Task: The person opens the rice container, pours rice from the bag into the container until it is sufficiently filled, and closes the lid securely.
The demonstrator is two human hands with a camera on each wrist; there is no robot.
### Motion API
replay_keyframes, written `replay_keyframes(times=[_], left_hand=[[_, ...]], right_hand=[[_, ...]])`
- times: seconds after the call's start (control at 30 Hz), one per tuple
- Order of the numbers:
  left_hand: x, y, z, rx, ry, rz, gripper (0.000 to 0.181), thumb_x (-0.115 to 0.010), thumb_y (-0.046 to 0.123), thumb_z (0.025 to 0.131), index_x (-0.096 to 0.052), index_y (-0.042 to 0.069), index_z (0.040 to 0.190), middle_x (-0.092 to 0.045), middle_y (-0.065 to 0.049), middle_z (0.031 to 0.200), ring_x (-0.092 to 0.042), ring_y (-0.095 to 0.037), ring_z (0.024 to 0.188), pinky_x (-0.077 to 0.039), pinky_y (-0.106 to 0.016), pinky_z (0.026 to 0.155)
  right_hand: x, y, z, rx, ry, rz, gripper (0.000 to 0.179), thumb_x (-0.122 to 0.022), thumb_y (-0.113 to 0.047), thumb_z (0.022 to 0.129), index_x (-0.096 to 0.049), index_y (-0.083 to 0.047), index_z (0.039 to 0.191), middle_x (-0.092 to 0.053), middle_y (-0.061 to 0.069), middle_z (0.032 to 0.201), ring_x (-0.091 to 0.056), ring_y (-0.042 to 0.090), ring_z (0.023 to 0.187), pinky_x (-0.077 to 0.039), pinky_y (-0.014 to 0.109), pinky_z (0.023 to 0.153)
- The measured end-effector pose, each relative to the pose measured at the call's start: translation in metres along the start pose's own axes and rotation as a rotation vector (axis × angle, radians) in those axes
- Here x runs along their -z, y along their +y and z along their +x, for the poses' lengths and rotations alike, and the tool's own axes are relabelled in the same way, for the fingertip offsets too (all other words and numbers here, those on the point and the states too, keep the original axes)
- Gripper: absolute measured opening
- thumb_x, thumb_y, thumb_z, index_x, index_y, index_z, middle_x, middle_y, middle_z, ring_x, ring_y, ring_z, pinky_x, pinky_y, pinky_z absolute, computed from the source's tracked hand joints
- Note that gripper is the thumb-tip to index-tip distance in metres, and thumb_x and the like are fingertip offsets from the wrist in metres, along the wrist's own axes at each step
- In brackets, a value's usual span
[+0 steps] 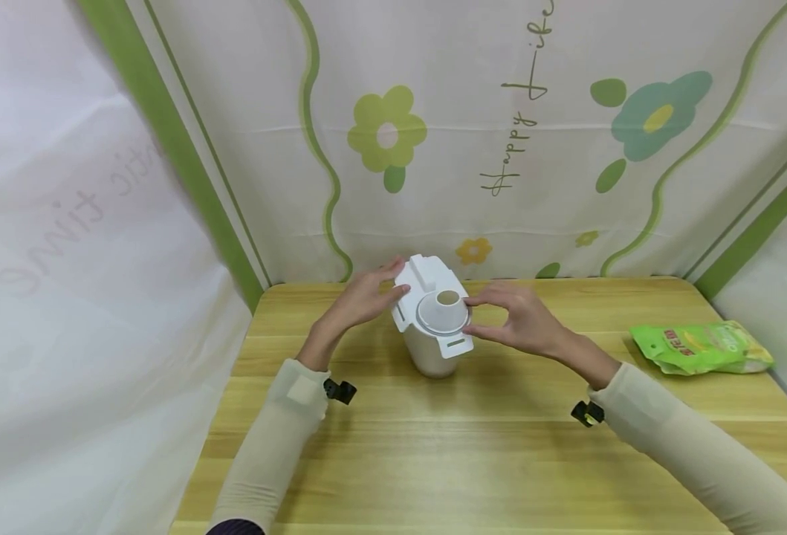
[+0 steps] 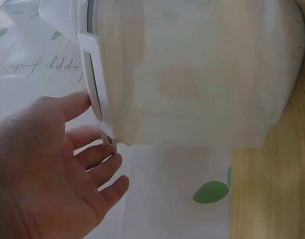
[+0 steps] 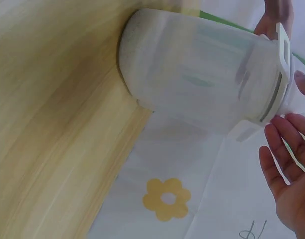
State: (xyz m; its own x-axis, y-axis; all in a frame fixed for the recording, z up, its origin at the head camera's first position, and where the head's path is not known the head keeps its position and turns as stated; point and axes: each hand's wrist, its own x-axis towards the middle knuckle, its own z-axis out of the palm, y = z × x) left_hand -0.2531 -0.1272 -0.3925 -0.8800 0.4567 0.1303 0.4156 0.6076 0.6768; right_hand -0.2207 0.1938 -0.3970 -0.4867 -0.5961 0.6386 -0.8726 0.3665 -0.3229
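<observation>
A translucent white storage container (image 1: 431, 355) stands upright on the table, with a white lid (image 1: 426, 272) that has clips at its sides. On the lid's near part sits a cone-shaped white cap (image 1: 441, 316), its narrow tan-coloured end upward. My left hand (image 1: 364, 299) holds the lid's left side, thumb on top and index finger at the far corner; its other fingers hang loosely below the clip in the left wrist view. My right hand (image 1: 519, 321) pinches the cap's right side between thumb and index finger. Pale contents (image 3: 137, 50) show at the container's bottom.
A green snack-style bag (image 1: 704, 348) lies at the right end of the wooden table (image 1: 400, 461). Behind the container, a white curtain (image 1: 232, 74) with printed flowers hangs close to the table's back edge; more curtain flanks both sides.
</observation>
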Motion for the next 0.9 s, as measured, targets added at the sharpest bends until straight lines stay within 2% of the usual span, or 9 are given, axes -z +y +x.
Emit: replay_keyframes(times=[0.13,0.23,0.3,0.4,0.5,0.6,0.7,0.9], left_hand=[[0.000,0.005,-0.004,0.013,0.027,0.017,0.069,-0.060,0.042,0.109,-0.038,0.008,0.164,-0.029,-0.008,0.172,-0.027,-0.024,0.160,-0.025,-0.042,0.129],[0.002,0.014,-0.009,0.006,0.015,0.066,0.077,-0.065,0.049,0.105,-0.037,0.011,0.165,-0.029,-0.013,0.173,-0.025,-0.025,0.161,-0.025,-0.044,0.130],[0.002,0.021,-0.012,-0.022,0.000,0.094,0.083,-0.070,0.054,0.100,-0.039,0.013,0.165,-0.031,-0.015,0.172,-0.028,-0.027,0.160,-0.029,-0.048,0.128],[0.001,0.031,-0.017,-0.063,-0.027,0.126,0.091,-0.077,0.061,0.091,-0.044,0.015,0.162,-0.037,-0.014,0.169,-0.038,-0.029,0.154,-0.040,-0.051,0.120],[-0.004,0.038,-0.022,-0.049,-0.061,0.159,0.104,-0.081,0.065,0.085,-0.040,0.009,0.163,-0.032,-0.016,0.171,-0.036,-0.031,0.156,-0.042,-0.053,0.118],[-0.010,0.042,-0.025,-0.010,-0.091,0.199,0.117,-0.082,0.067,0.083,-0.031,0.002,0.166,-0.018,-0.020,0.175,-0.020,-0.033,0.162,-0.033,-0.055,0.125],[-0.012,0.043,-0.025,0.009,-0.103,0.226,0.121,-0.082,0.067,0.083,-0.025,-0.001,0.166,-0.012,-0.021,0.175,-0.015,-0.032,0.163,-0.028,-0.053,0.128],[-0.010,0.036,-0.015,-0.042,-0.154,0.235,0.119,-0.080,0.063,0.088,-0.019,-0.004,0.166,-0.008,-0.022,0.175,-0.007,-0.031,0.164,-0.014,-0.047,0.132]], right_hand=[[0.004,0.005,0.004,-0.036,-0.068,-0.001,0.059,-0.099,-0.020,0.073,-0.076,-0.002,0.124,-0.077,0.010,0.123,-0.071,0.030,0.114,-0.058,0.049,0.097],[0.007,0.009,0.008,-0.104,-0.167,0.020,0.071,-0.096,-0.026,0.079,-0.068,-0.002,0.139,-0.068,0.012,0.142,-0.063,0.034,0.132,-0.051,0.056,0.108],[0.008,0.013,0.010,-0.138,-0.235,0.036,0.075,-0.093,-0.030,0.083,-0.063,-0.004,0.146,-0.061,0.012,0.152,-0.057,0.036,0.140,-0.046,0.060,0.112],[0.008,0.017,0.012,-0.170,-0.308,0.064,0.078,-0.089,-0.034,0.087,-0.057,-0.007,0.153,-0.053,0.009,0.159,-0.050,0.037,0.146,-0.042,0.063,0.116],[0.008,0.020,0.011,-0.177,-0.351,0.075,0.075,-0.086,-0.036,0.091,-0.056,-0.009,0.154,-0.050,0.008,0.162,-0.047,0.036,0.149,-0.041,0.063,0.117],[0.006,0.021,0.010,-0.175,-0.372,0.075,0.073,-0.084,-0.036,0.093,-0.056,-0.009,0.154,-0.048,0.007,0.164,-0.046,0.036,0.150,-0.041,0.062,0.117],[0.004,0.021,0.009,-0.169,-0.366,0.064,0.070,-0.084,-0.036,0.093,-0.058,-0.009,0.152,-0.049,0.008,0.163,-0.047,0.036,0.149,-0.042,0.061,0.117],[-0.002,0.010,0.011,-0.155,-0.277,-0.024,0.071,-0.087,-0.039,0.088,-0.064,-0.003,0.145,-0.058,0.014,0.154,-0.058,0.037,0.139,-0.049,0.058,0.111]])
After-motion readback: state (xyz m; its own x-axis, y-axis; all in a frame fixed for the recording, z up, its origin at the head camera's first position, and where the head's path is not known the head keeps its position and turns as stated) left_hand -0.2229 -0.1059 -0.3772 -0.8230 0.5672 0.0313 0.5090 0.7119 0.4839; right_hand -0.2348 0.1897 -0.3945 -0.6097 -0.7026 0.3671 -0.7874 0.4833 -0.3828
